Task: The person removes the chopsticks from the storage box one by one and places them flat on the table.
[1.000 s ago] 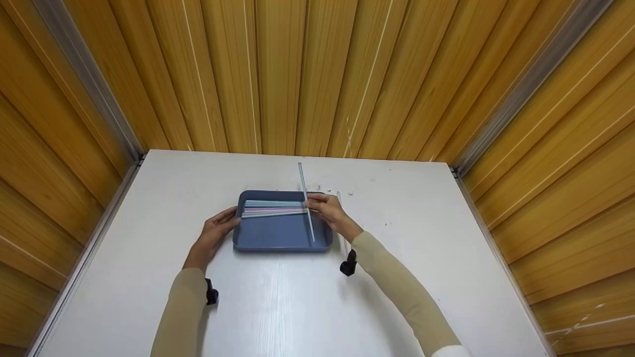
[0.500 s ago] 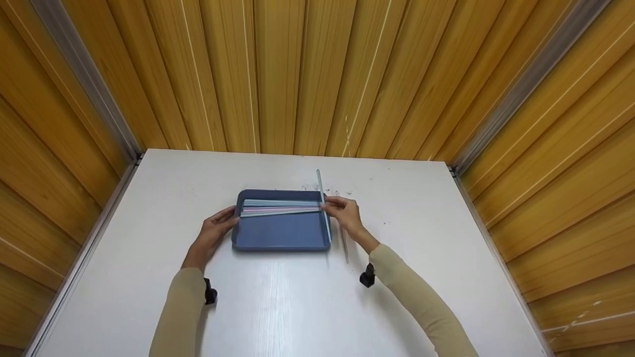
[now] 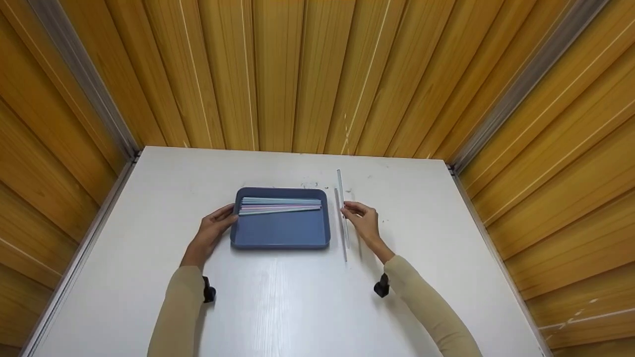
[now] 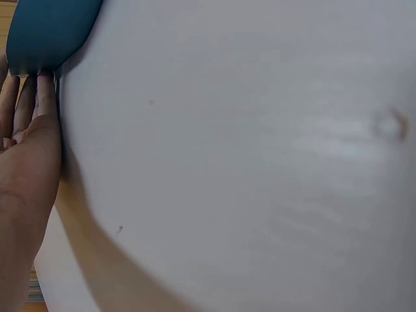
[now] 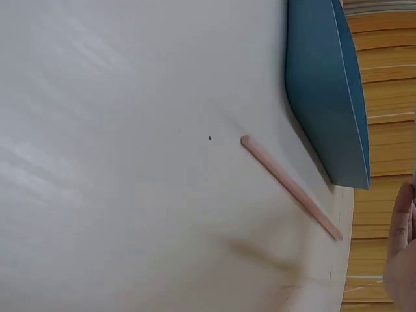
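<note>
- The left hand [image 3: 211, 229] lay at the tray's [image 3: 280, 233] 9 o'clock side, with straight, relaxed fingers [image 4: 40, 94] touching the wall. I judge that it was steadying the tray.
- The right hand [image 3: 364, 223] was at 3 o'clock of the tray, just beside it. Its fingertips pinched a pale straw [image 3: 341, 198], which pointed to 12 o'clock, so the straw was outside the tray, above the table [image 3: 421, 238].
- A second straw [image 3: 343, 238] lay on the table under that hand, parallel to the tray's right wall. In the right wrist view it looked pink [image 5: 289, 187].
- Inside the tray, a bundle of straws [image 3: 280, 206] lay side by side along the 12 o'clock wall, probably to keep them tidy.
- The right wrist view cut off the hand at the picture edge, so the grip did not show there. The colour of the held straw was hard to tell, and I could not count the bundle.
</note>
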Demonstrator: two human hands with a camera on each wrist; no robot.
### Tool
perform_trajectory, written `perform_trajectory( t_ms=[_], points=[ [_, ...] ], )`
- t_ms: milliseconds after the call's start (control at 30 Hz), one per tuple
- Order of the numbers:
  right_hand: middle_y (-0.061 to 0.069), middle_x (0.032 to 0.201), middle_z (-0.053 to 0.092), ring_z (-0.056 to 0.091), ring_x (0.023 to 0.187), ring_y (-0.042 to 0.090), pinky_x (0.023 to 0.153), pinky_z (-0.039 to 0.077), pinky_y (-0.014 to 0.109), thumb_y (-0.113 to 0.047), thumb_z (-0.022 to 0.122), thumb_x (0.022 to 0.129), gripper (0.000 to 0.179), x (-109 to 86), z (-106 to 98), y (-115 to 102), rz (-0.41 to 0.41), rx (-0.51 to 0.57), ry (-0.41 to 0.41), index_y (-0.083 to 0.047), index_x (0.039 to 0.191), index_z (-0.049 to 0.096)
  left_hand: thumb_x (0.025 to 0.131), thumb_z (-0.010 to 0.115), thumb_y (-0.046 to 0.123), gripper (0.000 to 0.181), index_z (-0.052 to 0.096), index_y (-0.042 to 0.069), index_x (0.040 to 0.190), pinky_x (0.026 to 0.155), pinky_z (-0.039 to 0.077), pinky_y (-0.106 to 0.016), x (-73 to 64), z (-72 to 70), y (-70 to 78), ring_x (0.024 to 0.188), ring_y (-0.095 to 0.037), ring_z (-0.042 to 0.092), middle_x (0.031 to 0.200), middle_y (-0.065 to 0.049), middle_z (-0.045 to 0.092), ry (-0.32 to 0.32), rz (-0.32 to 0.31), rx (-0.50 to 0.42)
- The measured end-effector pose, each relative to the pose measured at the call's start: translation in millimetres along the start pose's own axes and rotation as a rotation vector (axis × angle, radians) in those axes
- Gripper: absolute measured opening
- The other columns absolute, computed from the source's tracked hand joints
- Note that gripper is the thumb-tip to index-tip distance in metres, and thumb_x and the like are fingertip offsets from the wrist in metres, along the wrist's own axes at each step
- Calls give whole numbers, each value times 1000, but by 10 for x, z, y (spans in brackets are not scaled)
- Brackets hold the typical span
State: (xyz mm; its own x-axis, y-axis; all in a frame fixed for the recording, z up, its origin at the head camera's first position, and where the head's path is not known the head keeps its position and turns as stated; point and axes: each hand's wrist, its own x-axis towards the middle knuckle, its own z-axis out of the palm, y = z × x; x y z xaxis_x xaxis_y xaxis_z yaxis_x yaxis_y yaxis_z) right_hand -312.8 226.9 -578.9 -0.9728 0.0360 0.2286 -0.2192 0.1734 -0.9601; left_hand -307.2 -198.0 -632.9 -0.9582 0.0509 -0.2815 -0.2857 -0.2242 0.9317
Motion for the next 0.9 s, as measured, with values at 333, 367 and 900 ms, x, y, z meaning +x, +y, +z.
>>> perform_trajectory(
  t_ms=[333, 367, 900],
  points=[
    [35, 99, 73, 75, 80, 15, 68, 63, 21, 8, 74, 87, 23, -159, -189, -83, -2, 51, 16, 22, 105, 69, 97, 70, 8, 65, 41, 3, 155, 128, 31, -34, -23, 1, 9, 155, -24, 33, 165, -15, 37, 3, 7, 13],
    [35, 99, 73, 76, 80, 17, 69, 64, 23, 8, 74, 87, 22, -163, -204, -69, 2, 53, 20, 22, 105, 69, 97, 70, 8, 65, 41, 3, 155, 128, 31, -35, -22, 2, 9, 155, -24, 33, 165, -15, 37, 2, 7, 14],
    [32, 99, 74, 75, 80, 28, 61, 55, 9, 0, 77, 89, 21, -173, -343, 459, 59, -176, 109, 13, 105, 74, 97, 69, 7, 65, 40, 3, 156, 128, 31, -34, -19, -1, 6, 155, -24, 33, 165, -16, 36, -5, 12, 2]
  ],
)
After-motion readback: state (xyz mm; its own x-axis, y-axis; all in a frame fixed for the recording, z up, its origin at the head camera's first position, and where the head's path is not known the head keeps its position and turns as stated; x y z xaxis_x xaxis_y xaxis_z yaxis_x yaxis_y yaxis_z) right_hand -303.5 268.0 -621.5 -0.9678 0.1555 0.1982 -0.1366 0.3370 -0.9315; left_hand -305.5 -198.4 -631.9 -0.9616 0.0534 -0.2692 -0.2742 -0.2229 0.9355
